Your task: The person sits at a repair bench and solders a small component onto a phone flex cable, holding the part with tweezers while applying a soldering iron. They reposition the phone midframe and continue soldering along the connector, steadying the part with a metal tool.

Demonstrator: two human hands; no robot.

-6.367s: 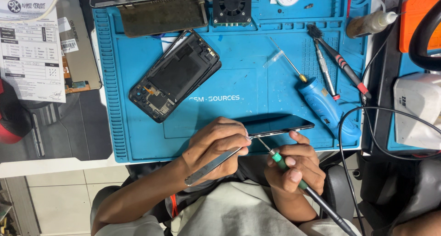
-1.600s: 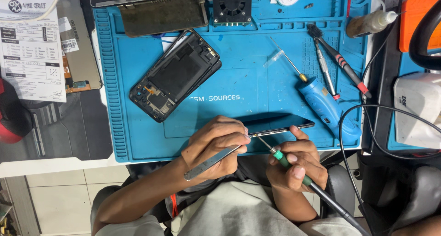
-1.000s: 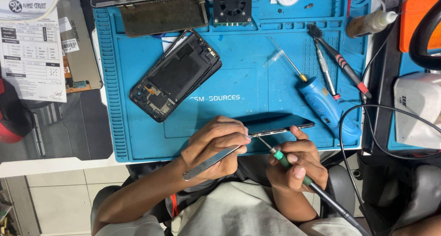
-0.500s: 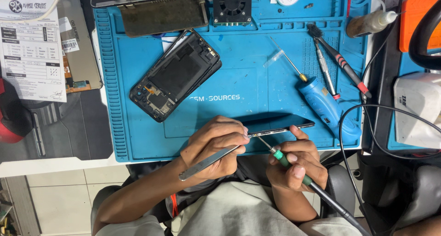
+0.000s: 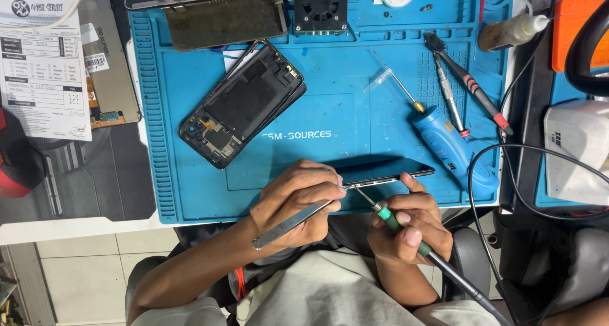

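Hardly anything has shifted over the last few seconds: both hands stay at the near edge of the blue work mat (image 5: 190, 193), and only the tweezers have tilted a touch. The left hand (image 5: 298, 202) is closed in a pinch around a pair of metal tweezers (image 5: 293, 223), whose tips reach the lower edge of a dark phone part (image 5: 387, 170) held edge-up just above the mat's front rim. The right hand (image 5: 406, 228) is curled shut around a green-collared soldering iron (image 5: 396, 223), with one finger stretched up against the phone part; the iron's tip points up-left toward the same edge, right beside the tweezer tips. Whether the tip is actually touching it, I cannot tell. The iron's black cord runs off toward the lower right.

Further back on the mat lies an opened phone housing (image 5: 241, 104), set diagonally with its insides showing. To the right rest a blue-handled screwdriver (image 5: 444, 139), a slim metal tool and a red-banded brush (image 5: 466, 82). A small black fan (image 5: 320, 7) sits at the mat's far edge, and a printed paper form (image 5: 41, 66) lies off to the left.
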